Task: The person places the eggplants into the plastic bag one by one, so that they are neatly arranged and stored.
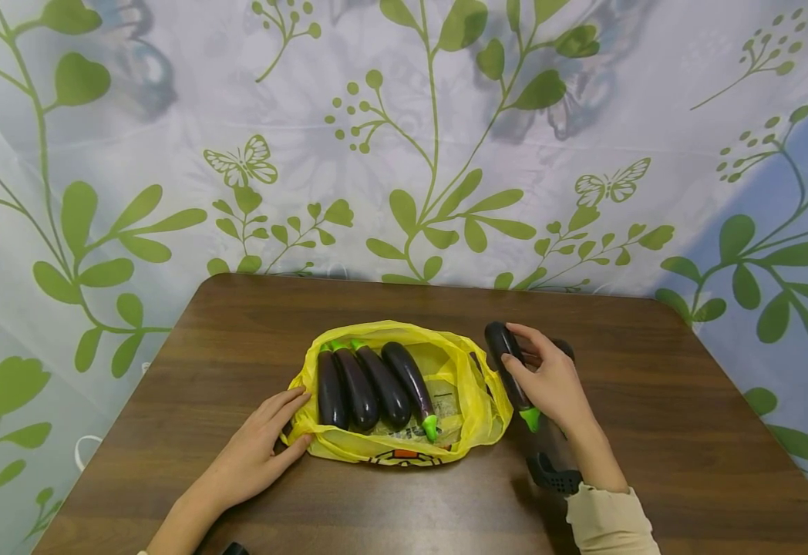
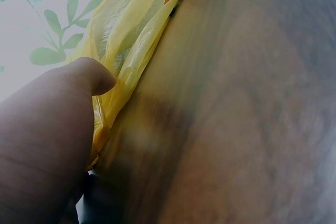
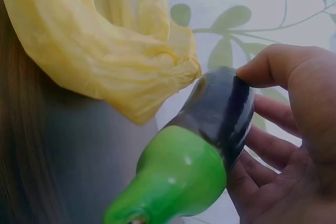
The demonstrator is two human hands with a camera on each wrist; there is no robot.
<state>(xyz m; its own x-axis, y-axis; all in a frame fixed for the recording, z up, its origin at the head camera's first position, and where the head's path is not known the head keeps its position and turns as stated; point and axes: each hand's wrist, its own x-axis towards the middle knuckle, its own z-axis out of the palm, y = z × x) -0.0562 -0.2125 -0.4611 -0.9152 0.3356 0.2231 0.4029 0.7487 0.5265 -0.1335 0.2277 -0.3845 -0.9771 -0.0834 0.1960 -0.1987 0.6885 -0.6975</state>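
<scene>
A yellow plastic bag point(image 1: 487, 416) lies with its mouth open on the table, four-sided in outline. Inside it several dark purple eggplants point(image 1: 360, 389) lie side by side, the rightmost with its green stem end toward me. My left hand point(image 1: 258, 447) holds the bag's left edge between thumb and fingers; the left wrist view shows the thumb point(image 2: 94, 74) against the creased plastic. Just right of the bag, my right hand point(image 1: 550, 378) grips another eggplant point(image 1: 511, 366), its green cap point(image 3: 181, 166) pointing toward me. Thumb and fingers lie on opposite sides of it.
Behind my right hand a dark rounded end point(image 1: 565, 348) shows, mostly hidden. The brown wooden table point(image 1: 688, 432) reaches back to a leaf-patterned cloth point(image 1: 348, 177). A black strap piece point(image 1: 555, 474) sits at my right wrist. A white cord point(image 1: 85, 451) hangs past the table's left edge.
</scene>
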